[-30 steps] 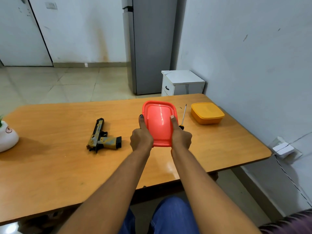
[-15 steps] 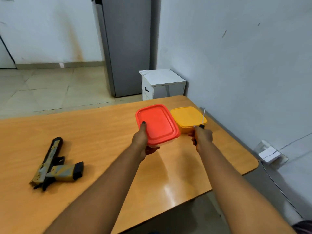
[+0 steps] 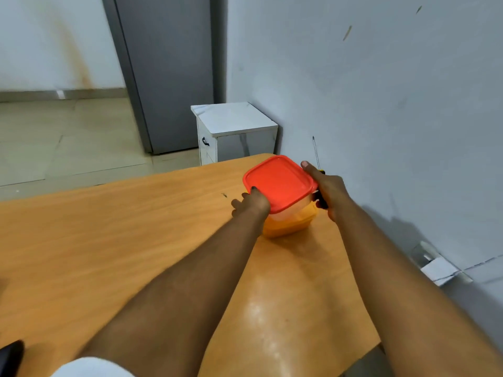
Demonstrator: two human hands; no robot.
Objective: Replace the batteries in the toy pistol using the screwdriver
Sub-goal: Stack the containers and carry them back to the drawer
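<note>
A red-lidded clear container (image 3: pixel 280 183) sits on top of the yellow container (image 3: pixel 288 225) near the table's far right corner. My left hand (image 3: pixel 251 204) grips the red container's near left edge, thumb on the lid. My right hand (image 3: pixel 325 190) holds the screwdriver (image 3: pixel 316 156) by its black handle, shaft pointing up, while its forefinger lies along the red lid's right edge. The toy pistol is out of view, apart from a dark shape (image 3: pixel 11 355) at the bottom left corner that I cannot identify.
The wooden table (image 3: pixel 136 235) ends close to the grey wall (image 3: pixel 381 91) on the right. A white cabinet (image 3: pixel 234 129) and a grey fridge (image 3: pixel 166 69) stand beyond the table. A white object (image 3: pixel 92 367) lies at the bottom edge.
The red container has moved right and now rests on the yellow one. My right hand, with the screwdriver, has come back to its right edge. The view swung right, leaving the pistol out.
</note>
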